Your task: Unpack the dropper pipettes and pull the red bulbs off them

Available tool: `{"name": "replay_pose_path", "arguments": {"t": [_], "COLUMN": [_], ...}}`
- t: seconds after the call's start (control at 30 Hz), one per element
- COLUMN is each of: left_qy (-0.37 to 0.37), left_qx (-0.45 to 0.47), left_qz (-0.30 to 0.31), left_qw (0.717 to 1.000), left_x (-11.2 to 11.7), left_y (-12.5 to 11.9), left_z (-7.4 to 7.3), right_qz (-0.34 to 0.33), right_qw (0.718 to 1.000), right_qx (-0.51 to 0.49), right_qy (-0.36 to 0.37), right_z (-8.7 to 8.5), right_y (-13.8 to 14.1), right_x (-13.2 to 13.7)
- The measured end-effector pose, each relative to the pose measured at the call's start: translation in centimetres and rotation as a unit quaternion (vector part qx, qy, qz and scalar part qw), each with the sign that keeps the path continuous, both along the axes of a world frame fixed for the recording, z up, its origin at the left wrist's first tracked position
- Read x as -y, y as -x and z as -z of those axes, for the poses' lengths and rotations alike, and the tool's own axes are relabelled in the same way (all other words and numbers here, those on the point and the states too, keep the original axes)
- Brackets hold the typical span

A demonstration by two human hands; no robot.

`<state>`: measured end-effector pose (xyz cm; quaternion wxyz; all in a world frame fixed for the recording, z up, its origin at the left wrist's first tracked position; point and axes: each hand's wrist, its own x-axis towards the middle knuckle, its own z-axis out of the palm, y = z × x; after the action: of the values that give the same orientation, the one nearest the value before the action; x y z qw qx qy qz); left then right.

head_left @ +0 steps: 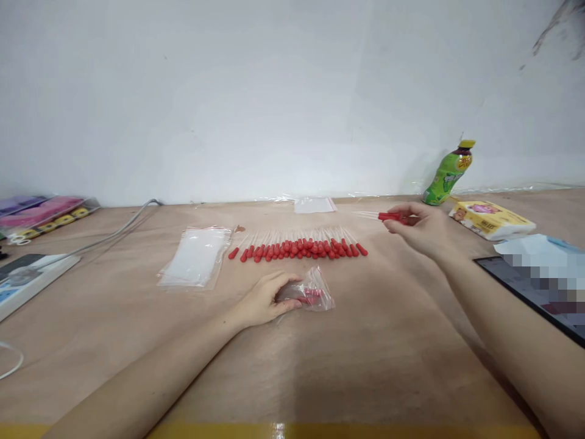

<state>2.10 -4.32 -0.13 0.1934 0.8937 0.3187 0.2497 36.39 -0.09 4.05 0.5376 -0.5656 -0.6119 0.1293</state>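
My left hand (269, 297) has its thumb and fingers closed around a small clear plastic bag (325, 292) that lies low over the table. Red shapes, like dropper bulbs, show through the film. Out to the right, my right hand (418, 225) pinches a few droppers (386, 216) by their red bulbs, thin clear tips pointing left. Between the hands and farther back, a long row of droppers (297, 247) lies with red bulbs toward me and clear tips toward the wall. Left of that row sits a stack of clear zip bags (194, 256).
Another flat bag (315, 205) lies near the wall. On the right are a green bottle (450, 174), a yellow tissue pack (493, 219) and a phone (525, 292). A power strip (41, 277) with a grey cable and packets of coloured items (50, 216) occupy the left.
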Motion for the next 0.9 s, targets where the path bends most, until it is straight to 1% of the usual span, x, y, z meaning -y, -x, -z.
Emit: {"name": "replay_pose_path", "arguments": {"t": [0.07,0.17,0.23,0.3,0.37,0.43,0.5,0.67,0.7,0.8,0.83,0.87,0.9], "left_qy": [-0.002,-0.007,-0.009,-0.009,-0.006,-0.004,-0.003,-0.003,-0.002,0.000,0.000,0.000,0.001], "left_qx": [0.000,-0.002,-0.002,-0.004,-0.005,-0.006,-0.007,-0.005,-0.006,-0.009,-0.009,-0.009,-0.009], "left_qz": [-0.001,0.001,0.001,0.000,0.002,0.005,0.006,0.007,0.006,0.004,0.003,0.001,0.001], "left_qw": [1.000,1.000,1.000,1.000,1.000,1.000,1.000,1.000,1.000,1.000,1.000,1.000,1.000], "left_x": [0.0,0.0,-0.1,-0.1,-0.1,-0.1,-0.1,-0.2,-0.2,-0.1,-0.1,-0.1,-0.1], "left_y": [0.0,0.0,0.0,0.0,0.0,0.0,0.1,0.1,0.1,0.1,0.1,0.1,0.1], "left_z": [0.1,0.2,0.2,0.2,0.2,0.1,0.1,0.2,0.2,0.2,0.1,0.1,0.0], "right_qz": [0.009,-0.019,-0.040,-0.057,-0.071,-0.083,-0.089,-0.092,-0.091,-0.096,-0.116,-0.151,-0.203], "right_qw": [0.990,0.955,0.933,0.917,0.907,0.905,0.913,0.954,0.961,0.975,0.975,0.973,0.965], "right_qx": [0.131,0.281,0.346,0.389,0.411,0.414,0.397,0.284,0.261,0.200,0.183,0.170,0.165], "right_qy": [-0.058,-0.093,-0.090,-0.075,-0.058,-0.047,-0.038,0.011,0.008,-0.034,-0.043,-0.039,-0.026], "right_z": [2.0,4.3,5.1,5.2,5.2,5.1,5.2,5.1,4.9,4.0,3.7,3.3,3.0], "right_y": [1.3,2.8,3.3,3.4,3.5,3.4,3.4,3.2,3.2,4.1,4.7,5.4,6.3], "right_x": [-0.5,-0.7,-0.4,-0.1,0.0,0.0,0.0,-0.1,0.0,0.7,1.1,1.5,2.1]}}
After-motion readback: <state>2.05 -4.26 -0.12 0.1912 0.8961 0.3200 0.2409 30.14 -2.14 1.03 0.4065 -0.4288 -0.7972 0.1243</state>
